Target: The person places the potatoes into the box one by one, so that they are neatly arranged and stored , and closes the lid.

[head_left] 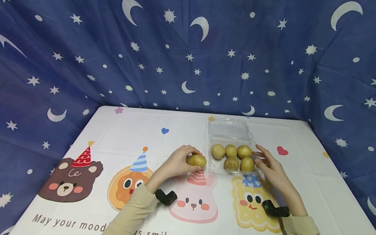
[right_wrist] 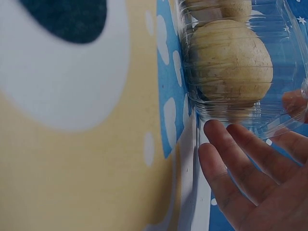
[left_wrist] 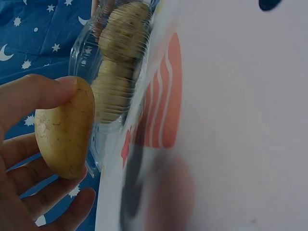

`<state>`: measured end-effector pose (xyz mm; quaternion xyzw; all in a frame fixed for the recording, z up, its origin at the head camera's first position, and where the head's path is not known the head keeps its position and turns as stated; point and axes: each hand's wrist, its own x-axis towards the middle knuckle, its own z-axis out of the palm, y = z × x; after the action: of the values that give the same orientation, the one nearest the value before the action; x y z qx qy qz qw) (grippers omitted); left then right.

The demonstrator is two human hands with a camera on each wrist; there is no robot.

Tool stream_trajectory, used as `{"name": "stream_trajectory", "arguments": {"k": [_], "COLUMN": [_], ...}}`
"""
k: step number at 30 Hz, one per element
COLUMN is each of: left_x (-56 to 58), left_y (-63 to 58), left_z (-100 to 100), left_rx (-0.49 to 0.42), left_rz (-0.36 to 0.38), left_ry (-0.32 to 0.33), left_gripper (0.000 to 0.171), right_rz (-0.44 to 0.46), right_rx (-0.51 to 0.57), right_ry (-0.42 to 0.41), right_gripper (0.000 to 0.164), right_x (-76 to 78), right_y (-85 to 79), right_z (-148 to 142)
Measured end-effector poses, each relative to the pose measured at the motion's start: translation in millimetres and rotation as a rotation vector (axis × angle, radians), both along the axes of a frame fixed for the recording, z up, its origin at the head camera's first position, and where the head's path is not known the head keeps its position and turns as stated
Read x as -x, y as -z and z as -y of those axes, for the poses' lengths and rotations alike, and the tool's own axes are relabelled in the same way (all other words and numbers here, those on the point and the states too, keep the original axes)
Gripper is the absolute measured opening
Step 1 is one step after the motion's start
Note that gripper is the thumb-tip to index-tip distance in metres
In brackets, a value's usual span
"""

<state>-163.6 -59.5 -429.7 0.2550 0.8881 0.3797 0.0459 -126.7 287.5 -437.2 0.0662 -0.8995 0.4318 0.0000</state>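
Note:
My left hand point(head_left: 180, 160) holds a yellow-brown potato point(head_left: 196, 160) just above the tablecloth, left of a clear plastic clamshell box point(head_left: 216, 169). In the left wrist view, the thumb lies over the top of this potato point(left_wrist: 67, 127) and the fingers are behind and below it. Several potatoes point(head_left: 231, 163) sit in two rows inside the box, whose lid point(head_left: 228, 128) is folded back. At the box's right side, my right hand point(head_left: 271, 168) touches the edge with its fingers spread and fairly straight. The right wrist view shows these fingertips point(right_wrist: 214, 130) beside the ribbed plastic wall.
A white tablecloth point(head_left: 317, 182) with cartoon animals, hearts and lettering covers the table. Behind it hangs a blue curtain point(head_left: 164, 91) with moons and stars. Each wrist carries a black camera, such as the left one point(head_left: 167, 197).

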Motion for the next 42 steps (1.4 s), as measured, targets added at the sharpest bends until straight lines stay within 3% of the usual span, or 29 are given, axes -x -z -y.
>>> {"name": "stream_trajectory", "arguments": {"k": [11,28,42], "left_x": [-2.1,-1.2,2.8], "left_y": [-14.6,-27.6,-29.6], "left_z": [-5.7,-26.6,-46.3], "left_rx": [-0.033,-0.059,-0.101], "left_rz": [-0.099,-0.122,-0.158], "left_ry": [0.032,0.049,0.05], "left_gripper": [0.041,0.04,0.042], "right_rz": [0.005,0.013,0.02], "right_rx": [0.013,-0.01,-0.001], "right_ry": [-0.008,0.001,0.006], "right_gripper": [0.055,0.054,0.055], "right_x": [2.7,1.5,0.2], "right_y": [-1.4,-0.7,1.8], "right_z": [1.9,-0.4,-0.9]}}
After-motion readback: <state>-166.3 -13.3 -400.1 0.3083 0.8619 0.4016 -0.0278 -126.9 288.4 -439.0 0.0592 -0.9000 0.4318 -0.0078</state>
